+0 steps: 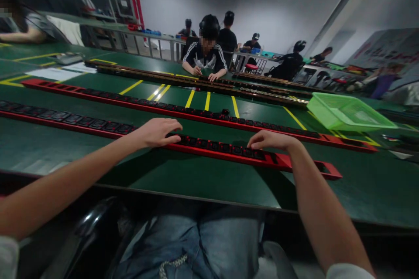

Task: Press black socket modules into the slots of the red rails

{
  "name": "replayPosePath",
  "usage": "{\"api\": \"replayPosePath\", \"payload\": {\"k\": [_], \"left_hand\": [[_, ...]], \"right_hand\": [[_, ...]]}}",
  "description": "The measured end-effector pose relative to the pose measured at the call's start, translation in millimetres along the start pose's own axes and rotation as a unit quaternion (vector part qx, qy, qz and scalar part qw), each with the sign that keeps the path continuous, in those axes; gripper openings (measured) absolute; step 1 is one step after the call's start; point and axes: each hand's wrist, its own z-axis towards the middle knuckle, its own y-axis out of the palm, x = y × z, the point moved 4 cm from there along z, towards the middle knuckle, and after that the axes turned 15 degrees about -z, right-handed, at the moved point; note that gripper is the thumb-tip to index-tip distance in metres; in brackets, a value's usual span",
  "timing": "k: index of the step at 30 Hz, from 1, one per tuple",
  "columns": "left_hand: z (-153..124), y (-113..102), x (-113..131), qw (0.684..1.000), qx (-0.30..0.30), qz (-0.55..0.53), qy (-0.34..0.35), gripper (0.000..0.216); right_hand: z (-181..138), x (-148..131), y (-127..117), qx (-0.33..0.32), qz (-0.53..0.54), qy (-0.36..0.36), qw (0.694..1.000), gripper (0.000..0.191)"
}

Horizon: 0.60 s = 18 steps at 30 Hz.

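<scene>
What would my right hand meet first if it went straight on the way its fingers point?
Probably the black pieces in the nearer red strip, just ahead of your right hand, though depth leaves contact unclear.

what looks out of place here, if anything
One small black piece pokes up by the back edge of the far red strip, out of line with its row. I can't tell whether it's loose.
</scene>
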Motion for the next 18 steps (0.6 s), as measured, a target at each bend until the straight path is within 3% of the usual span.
{"api": "replayPosePath", "payload": {"k": [4, 7, 12, 18], "left_hand": [[60, 23, 45, 0.997, -0.051, -0.042, 0.026, 0.049], [87, 30, 52, 0.994, -0.07, -0.088, 0.014, 0.047], [89, 35, 36, 0.977, -0.107, -0.183, -0.024, 0.048], [83, 37, 32, 0.974, -0.119, -0.189, -0.025, 0.045]], "right_hand": [[-2, 3, 4, 0.003, 0.008, -0.003, 1.0, 0.052], [-2, 5, 6, 0.002, 0.013, -0.003, 1.0, 0.05], [0, 9, 7, 0.006, 0.037, -0.011, 0.999, 0.046], [2, 10, 11, 0.001, 0.057, -0.001, 0.998, 0.041]]}}
